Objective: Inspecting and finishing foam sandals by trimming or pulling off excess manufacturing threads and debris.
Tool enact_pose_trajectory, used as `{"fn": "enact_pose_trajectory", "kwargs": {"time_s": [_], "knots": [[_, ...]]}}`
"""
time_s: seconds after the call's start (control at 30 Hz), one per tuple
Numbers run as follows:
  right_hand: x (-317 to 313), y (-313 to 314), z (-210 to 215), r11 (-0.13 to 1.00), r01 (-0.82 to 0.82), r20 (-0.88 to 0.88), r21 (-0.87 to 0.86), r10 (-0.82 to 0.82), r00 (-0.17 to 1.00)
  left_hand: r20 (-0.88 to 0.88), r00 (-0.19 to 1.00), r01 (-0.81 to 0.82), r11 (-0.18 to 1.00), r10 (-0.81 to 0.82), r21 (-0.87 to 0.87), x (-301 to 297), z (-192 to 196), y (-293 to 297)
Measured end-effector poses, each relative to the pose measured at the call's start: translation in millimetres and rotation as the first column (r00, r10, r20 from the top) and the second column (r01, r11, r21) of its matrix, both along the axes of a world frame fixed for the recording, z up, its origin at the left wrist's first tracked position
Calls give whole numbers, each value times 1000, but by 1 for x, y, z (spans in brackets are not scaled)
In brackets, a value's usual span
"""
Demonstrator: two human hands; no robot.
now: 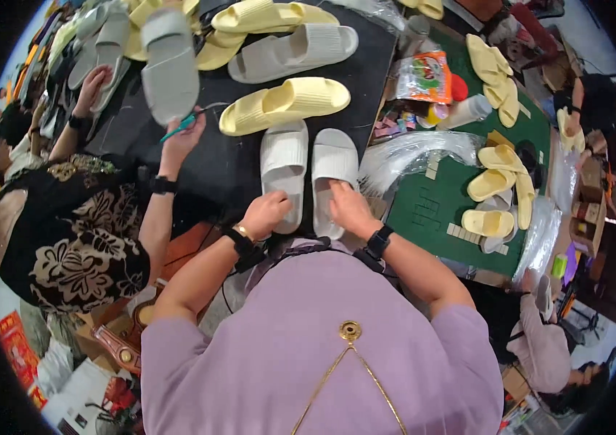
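A pair of pale grey-white slippers lies side by side in front of me at the near edge of the black table, ribbed straps away from me. My left hand (pixel 267 213) is closed with its fingers curled at the heel half of the left slipper (pixel 284 156). On the right slipper (pixel 335 156), my right hand (pixel 350 208) grips with its fingertips reaching onto the footbed below the strap; the thumb is partly hidden. Just beyond their toes rests a yellow slipper (pixel 284 106), and behind that a grey slipper (pixel 293 53).
To my left, a co-worker's hand (pixel 184 139) holds teal-handled scissors (pixel 177 129) beside a raised grey slipper (pixel 168 67). On the right stands a green table (pixel 424 206) with yellow slippers (pixel 493 185), clear plastic bags (pixel 424 154) and an orange-and-white packet (pixel 424 76).
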State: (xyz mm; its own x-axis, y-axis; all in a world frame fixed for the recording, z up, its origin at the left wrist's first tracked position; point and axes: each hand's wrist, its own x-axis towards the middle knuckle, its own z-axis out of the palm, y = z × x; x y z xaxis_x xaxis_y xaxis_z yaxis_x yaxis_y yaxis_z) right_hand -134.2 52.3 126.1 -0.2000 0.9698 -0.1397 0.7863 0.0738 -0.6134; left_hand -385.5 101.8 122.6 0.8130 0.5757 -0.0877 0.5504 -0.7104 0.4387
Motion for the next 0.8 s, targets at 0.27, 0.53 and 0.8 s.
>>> {"fn": "enact_pose_trajectory", "kwargs": {"time_s": [0.27,0.53,0.8], "knots": [[-6,4,2,999,-4,25,-54,5,1000,203,978,-54,997,43,49,-10,15,-2],[-9,5,4,994,7,68,-108,1,998,79,994,61,993,-69,98,-12,2,0],[-11,7,5,992,-2,113,-129,17,993,147,989,24,1000,-22,-10,-11,16,-10]]}}
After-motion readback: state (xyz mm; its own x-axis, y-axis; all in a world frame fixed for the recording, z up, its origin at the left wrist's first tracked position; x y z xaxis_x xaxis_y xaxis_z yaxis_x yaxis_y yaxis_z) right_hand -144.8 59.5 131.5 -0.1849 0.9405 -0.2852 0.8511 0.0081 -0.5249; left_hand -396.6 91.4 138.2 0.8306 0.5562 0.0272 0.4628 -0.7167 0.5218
